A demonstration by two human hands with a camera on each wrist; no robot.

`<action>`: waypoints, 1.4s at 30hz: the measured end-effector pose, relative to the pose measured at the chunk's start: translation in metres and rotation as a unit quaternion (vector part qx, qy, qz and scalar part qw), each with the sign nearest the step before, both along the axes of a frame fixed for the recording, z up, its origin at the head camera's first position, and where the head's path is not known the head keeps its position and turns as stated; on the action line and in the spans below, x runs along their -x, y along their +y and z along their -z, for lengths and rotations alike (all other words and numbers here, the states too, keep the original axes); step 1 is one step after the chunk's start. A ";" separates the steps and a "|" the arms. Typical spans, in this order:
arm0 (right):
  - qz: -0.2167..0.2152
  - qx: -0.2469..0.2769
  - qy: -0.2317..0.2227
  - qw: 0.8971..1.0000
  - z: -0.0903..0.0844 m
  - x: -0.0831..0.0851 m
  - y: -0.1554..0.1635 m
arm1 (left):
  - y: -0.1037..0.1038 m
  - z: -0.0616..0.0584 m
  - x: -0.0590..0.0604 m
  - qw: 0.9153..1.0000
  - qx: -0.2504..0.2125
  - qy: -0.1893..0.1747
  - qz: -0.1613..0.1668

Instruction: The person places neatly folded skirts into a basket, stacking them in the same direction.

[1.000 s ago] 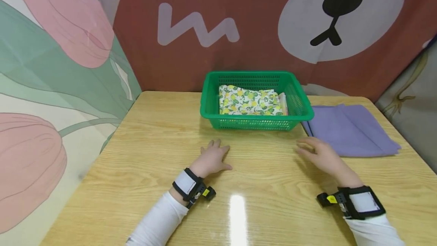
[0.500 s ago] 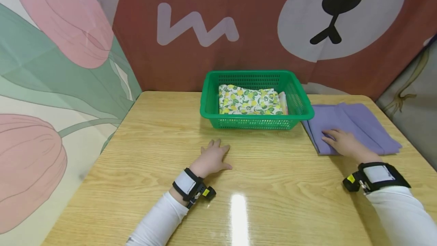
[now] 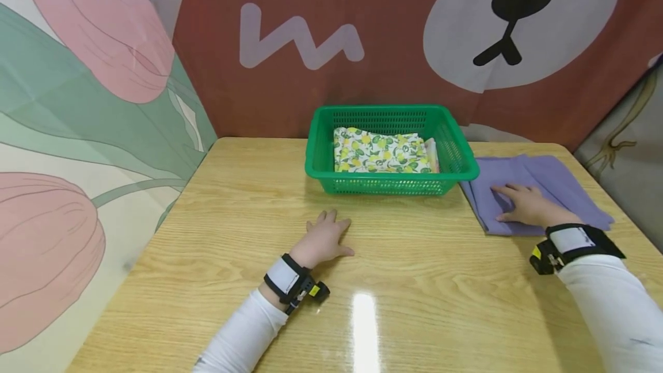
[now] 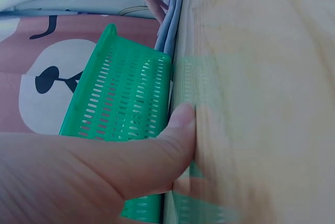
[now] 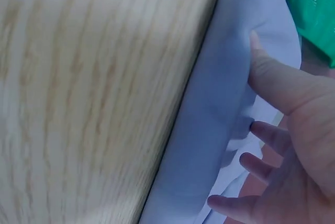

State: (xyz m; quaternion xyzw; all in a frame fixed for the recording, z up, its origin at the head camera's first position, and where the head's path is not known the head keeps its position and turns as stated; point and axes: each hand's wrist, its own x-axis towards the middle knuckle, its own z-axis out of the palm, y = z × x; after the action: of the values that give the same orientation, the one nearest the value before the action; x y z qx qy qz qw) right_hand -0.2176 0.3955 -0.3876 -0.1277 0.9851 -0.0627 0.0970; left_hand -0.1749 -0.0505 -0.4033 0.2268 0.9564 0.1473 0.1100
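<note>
My right hand (image 3: 528, 206) is over the folded purple cloth (image 3: 564, 194) on the right side of the table. In the right wrist view its thumb and fingertips touch the cloth (image 5: 209, 130), spread apart, with no fabric pinched between them. My left hand (image 3: 323, 239) rests on the tabletop with fingers spread, holding nothing. Its thumb (image 4: 180, 122) lies against the wood in the left wrist view. Beyond it stands the green plastic basket (image 3: 388, 177), in which a folded lemon-print cloth (image 3: 380, 151) lies.
A pale, narrow folded item (image 3: 431, 155) sits beside the printed cloth in the basket. The wooden table (image 3: 248, 200) meets a brown wall hanging (image 3: 388, 45) at the back, and a floral one (image 3: 46, 108) hangs to the left.
My right hand has moved right from bare wood onto the purple cloth, then slightly farther back, its thumb now spread from the fingers. The left hand has stayed put.
</note>
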 end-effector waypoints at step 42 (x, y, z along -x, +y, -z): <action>0.018 -0.024 0.003 1.000 0.003 -0.041 0.004 | 0.001 -0.001 -0.002 1.000 0.007 0.002 0.001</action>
State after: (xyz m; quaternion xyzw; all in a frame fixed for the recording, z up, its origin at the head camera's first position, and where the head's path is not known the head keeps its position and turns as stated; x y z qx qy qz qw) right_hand -0.1764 0.3993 -0.3909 -0.1073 0.9888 -0.0406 0.0958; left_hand -0.1726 -0.0499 -0.4027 0.2275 0.9574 0.1401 0.1098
